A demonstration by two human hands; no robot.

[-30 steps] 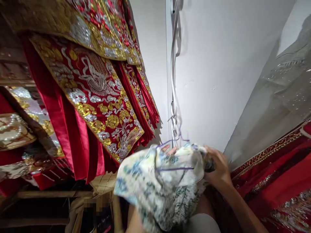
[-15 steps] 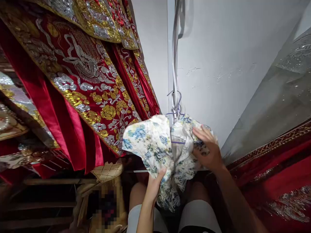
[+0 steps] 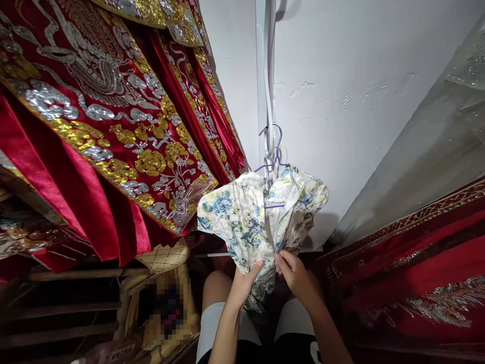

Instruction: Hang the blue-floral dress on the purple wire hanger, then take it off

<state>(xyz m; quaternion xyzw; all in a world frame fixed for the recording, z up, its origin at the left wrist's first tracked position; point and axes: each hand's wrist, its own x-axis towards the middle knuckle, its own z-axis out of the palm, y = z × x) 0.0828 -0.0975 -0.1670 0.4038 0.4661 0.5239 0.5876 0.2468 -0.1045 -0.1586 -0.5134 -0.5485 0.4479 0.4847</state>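
Observation:
A white short-sleeved garment with blue and yellow flowers hangs in front of me on a thin purple hanger. The hanger's hook is caught on a white strap that runs down the wall. The garment's front is parted, showing its pale inside. My left hand grips the left front panel low down, thumb on top and fingers behind the cloth. At the opening's edge my right hand pinches the right front panel between thumb and fingers. The garment's lower part drops between my knees and is partly hidden.
Red embroidered cloth with gold and silver sequins hangs close on the left. More red beaded fabric is at the right, below a greyish translucent sheet. A bamboo chair stands at lower left. A white wall rises behind the hanger.
My right hand has moved from the garment's right shoulder down to the front edge and now pinches it. The right sleeve lies spread out. My left hand keeps its hold. The view has shifted slightly.

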